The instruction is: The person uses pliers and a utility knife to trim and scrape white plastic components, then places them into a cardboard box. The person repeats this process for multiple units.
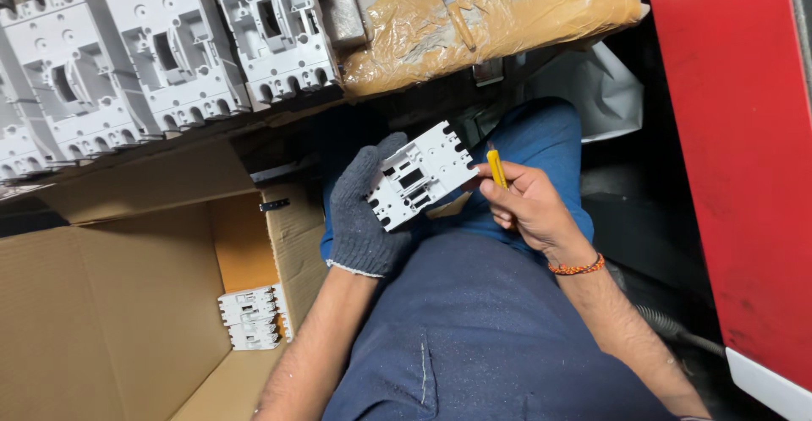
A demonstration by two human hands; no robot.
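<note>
White moulded breaker housing (420,175): we judge it rigid, light, slick; gloved left hand (364,214) clasps its edge, right hand (524,204) pinches a yellow tool (496,167).

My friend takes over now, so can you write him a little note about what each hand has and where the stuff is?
Left hand, in a grey glove, holds a white plastic housing over the lap.
Right hand, bare, grips a yellow tool with its tip at the housing's edge.
Cardboard box on the left holds stacked white housings.
More housings stand in a row above.
Done: some boxed. Left: the one in hand.
</note>
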